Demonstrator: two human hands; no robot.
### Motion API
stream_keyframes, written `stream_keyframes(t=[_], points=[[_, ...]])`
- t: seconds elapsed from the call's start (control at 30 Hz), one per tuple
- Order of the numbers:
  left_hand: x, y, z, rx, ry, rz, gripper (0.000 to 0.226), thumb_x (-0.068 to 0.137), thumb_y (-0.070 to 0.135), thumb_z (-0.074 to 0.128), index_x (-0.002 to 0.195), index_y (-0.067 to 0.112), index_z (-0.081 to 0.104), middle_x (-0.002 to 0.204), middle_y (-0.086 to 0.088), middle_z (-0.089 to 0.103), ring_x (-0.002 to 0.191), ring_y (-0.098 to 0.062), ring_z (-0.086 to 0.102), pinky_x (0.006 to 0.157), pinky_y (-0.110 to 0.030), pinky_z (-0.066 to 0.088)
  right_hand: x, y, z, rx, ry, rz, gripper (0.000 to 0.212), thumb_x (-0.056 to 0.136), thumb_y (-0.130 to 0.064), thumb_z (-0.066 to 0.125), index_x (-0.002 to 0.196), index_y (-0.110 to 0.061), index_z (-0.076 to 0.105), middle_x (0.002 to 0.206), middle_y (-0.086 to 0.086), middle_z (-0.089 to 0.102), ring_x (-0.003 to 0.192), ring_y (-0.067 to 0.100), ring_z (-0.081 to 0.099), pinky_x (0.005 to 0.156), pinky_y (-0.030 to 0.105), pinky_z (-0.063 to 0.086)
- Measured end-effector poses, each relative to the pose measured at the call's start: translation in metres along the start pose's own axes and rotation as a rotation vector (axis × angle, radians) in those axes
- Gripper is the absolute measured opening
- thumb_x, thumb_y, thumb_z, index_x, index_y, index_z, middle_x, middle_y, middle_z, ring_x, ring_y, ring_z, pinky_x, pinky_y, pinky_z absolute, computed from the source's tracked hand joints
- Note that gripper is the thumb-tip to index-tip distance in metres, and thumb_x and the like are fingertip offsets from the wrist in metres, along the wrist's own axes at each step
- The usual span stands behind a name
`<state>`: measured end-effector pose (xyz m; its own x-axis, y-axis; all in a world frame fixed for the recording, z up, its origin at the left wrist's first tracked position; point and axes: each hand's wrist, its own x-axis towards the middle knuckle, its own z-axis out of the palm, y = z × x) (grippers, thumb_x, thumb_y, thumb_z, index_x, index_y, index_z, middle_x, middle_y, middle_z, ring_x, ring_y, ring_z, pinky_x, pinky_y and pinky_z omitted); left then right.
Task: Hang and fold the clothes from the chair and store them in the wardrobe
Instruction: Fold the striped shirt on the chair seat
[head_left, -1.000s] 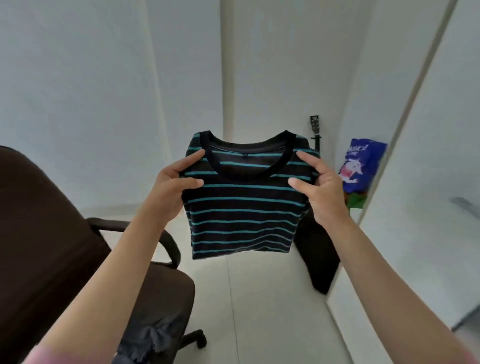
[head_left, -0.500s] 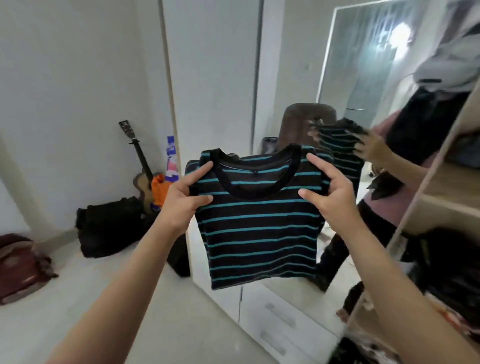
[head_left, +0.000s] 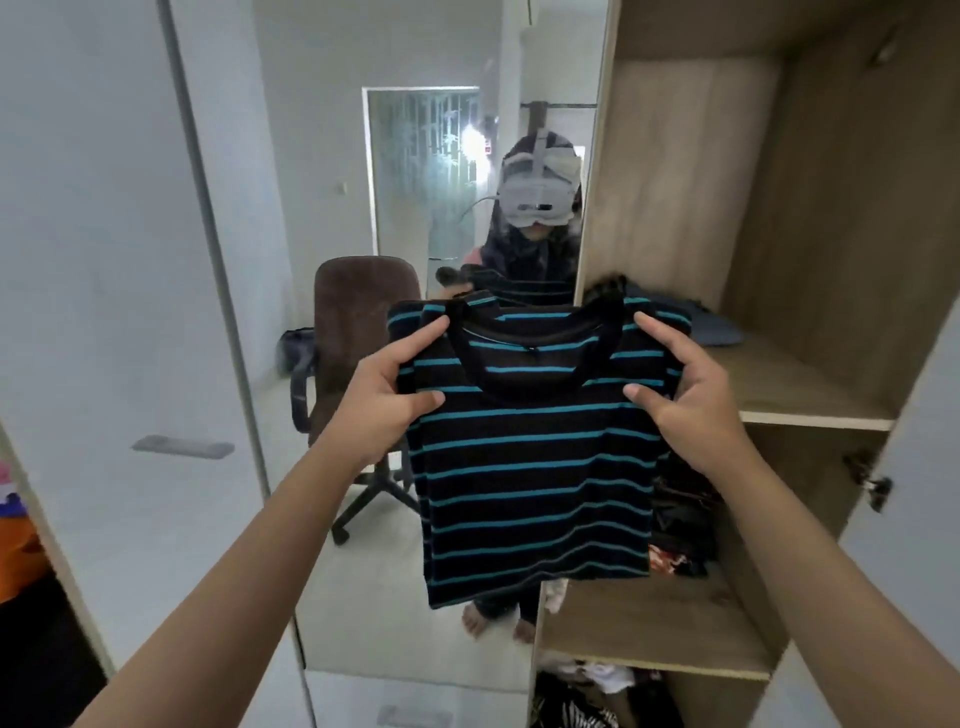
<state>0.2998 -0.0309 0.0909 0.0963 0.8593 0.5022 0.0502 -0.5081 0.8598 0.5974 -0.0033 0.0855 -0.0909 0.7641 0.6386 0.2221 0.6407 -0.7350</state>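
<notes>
The left hand (head_left: 387, 400) pinches the folded striped shirt (head_left: 530, 467) at its left shoulder, thumb in front, forefinger laid along the top edge. The right hand (head_left: 680, 395) grips the right shoulder the same way. The shirt hangs flat between them, in the air before the open wardrobe (head_left: 810, 218), its lower hem free.

Behind the right hand lies the upper shelf (head_left: 800, 395); dark clothes (head_left: 696, 317) are heaped at its back left, and the rest of the board is bare wood, with tall room above it. The lower shelf (head_left: 670, 639) holds a dark heap (head_left: 680, 514) at the back, partly hidden by the shirt, with bare board in front. Under it more clothes (head_left: 592, 696) fill the bottom compartment.

Left of the wardrobe's side panel stands a mirror (head_left: 426, 218), showing the chair (head_left: 363, 338) and the person. Further left is a white door (head_left: 104, 260) with a grey handle (head_left: 182, 446). A hinge (head_left: 867, 480) juts from the right-hand door edge, near the right forearm.
</notes>
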Motion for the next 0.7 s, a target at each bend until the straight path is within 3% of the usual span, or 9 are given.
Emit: stream_keyframes(t=[0.13, 0.23, 0.3, 0.37, 0.43, 0.57, 0.7], points=[[0.041, 0.014, 0.028, 0.039, -0.179, 0.104, 0.069, 0.081, -0.017, 0.059, 0.135, 0.023, 0.046, 0.135, 0.004, 0.052, 0.122, -0.007, 0.054, 0.101, -0.030, 0.046, 0.005, -0.012, -0.047, -0.125, 0.118, -0.022, 0.068, 0.083, 0.009, 0.066, 0.134, -0.033, 0.048, 0.138, -0.011, 0.051, 0.129, 0.005, 0.048, 0.106, 0.032, 0.044], [0.068, 0.028, 0.060, 0.101, -0.253, 0.205, 0.067, 0.080, -0.016, 0.061, 0.136, 0.017, 0.044, 0.123, 0.023, 0.045, 0.114, 0.017, 0.047, 0.103, -0.016, 0.041, 0.018, -0.020, -0.082, -0.208, 0.194, -0.004, 0.068, 0.082, 0.009, 0.067, 0.132, -0.033, 0.048, 0.136, -0.008, 0.052, 0.127, 0.006, 0.050, 0.105, 0.030, 0.043], [0.086, 0.038, 0.082, 0.155, -0.266, 0.249, 0.064, 0.081, -0.013, 0.062, 0.134, 0.018, 0.047, 0.115, 0.027, 0.041, 0.103, 0.029, 0.043, 0.098, -0.005, 0.038, 0.028, -0.025, -0.105, -0.242, 0.240, 0.021, 0.068, 0.082, 0.008, 0.067, 0.134, -0.032, 0.049, 0.136, -0.006, 0.053, 0.126, 0.007, 0.051, 0.102, 0.026, 0.046], [0.109, 0.045, 0.102, 0.151, -0.303, 0.263, 0.067, 0.081, -0.012, 0.061, 0.139, 0.015, 0.044, 0.118, 0.023, 0.044, 0.105, 0.021, 0.047, 0.094, -0.003, 0.039, 0.038, -0.029, -0.128, -0.274, 0.280, 0.028, 0.067, 0.082, 0.007, 0.067, 0.135, -0.031, 0.049, 0.135, -0.006, 0.053, 0.125, 0.008, 0.051, 0.099, 0.021, 0.046], [0.134, 0.048, 0.121, 0.135, -0.309, 0.268, 0.070, 0.081, -0.012, 0.061, 0.141, 0.018, 0.043, 0.127, 0.014, 0.050, 0.114, 0.005, 0.051, 0.096, -0.011, 0.043, 0.051, -0.031, -0.150, -0.303, 0.318, 0.030, 0.067, 0.083, 0.006, 0.067, 0.136, -0.030, 0.048, 0.135, -0.006, 0.052, 0.124, 0.008, 0.051, 0.100, 0.022, 0.046], [0.181, 0.049, 0.159, 0.149, -0.263, 0.291, 0.072, 0.079, -0.013, 0.061, 0.139, 0.025, 0.045, 0.131, 0.009, 0.051, 0.121, -0.005, 0.050, 0.100, -0.020, 0.044, 0.084, -0.022, -0.186, -0.320, 0.381, 0.036, 0.068, 0.083, 0.004, 0.068, 0.137, -0.032, 0.048, 0.136, -0.007, 0.051, 0.126, 0.010, 0.050, 0.104, 0.033, 0.046], [0.220, 0.044, 0.195, 0.152, -0.167, 0.300, 0.072, 0.078, -0.018, 0.058, 0.138, 0.021, 0.048, 0.128, 0.011, 0.049, 0.125, -0.006, 0.044, 0.091, -0.006, 0.041, 0.120, 0.003, -0.212, -0.317, 0.385, 0.022, 0.068, 0.083, 0.005, 0.067, 0.138, -0.030, 0.047, 0.139, -0.006, 0.048, 0.128, 0.012, 0.047, 0.103, 0.033, 0.046]])
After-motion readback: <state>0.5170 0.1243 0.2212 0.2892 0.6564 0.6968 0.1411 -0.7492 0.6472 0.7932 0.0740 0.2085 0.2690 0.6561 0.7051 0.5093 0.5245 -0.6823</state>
